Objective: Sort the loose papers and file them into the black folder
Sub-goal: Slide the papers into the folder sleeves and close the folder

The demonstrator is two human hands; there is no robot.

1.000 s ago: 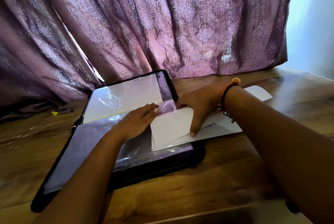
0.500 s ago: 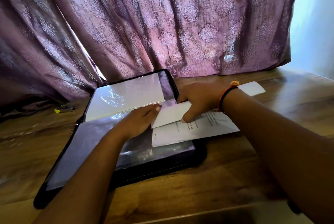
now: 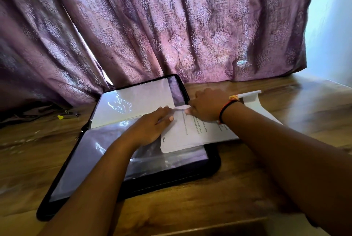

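Wooden desk [image 3: 219,203], purple curtain [image 3: 171,26] at 12 o'clock, pale wall [image 3: 333,26] at 2. Black folder [image 3: 171,180] open at centre; papers [image 3: 192,136] overhang its 3 o'clock edge. Left hand [image 3: 152,125] flat, pressing papers; right hand [image 3: 207,104] seemingly pinches their far edge, fingertips hidden.

Nothing legible on my feed. The only print is on the printed sheet [image 3: 192,136]: a few short lines of dark type at 6 o'clock from the right hand [image 3: 207,105], running sideways to me and too small and blurred to give a single word. There's a small dark handwritten mark near that sheet's corner, at 5 o'clock from the left hand [image 3: 152,123], also unreadable. The lifted sheet [image 3: 251,100], pinched in the right hand, shows me only a blank white side.
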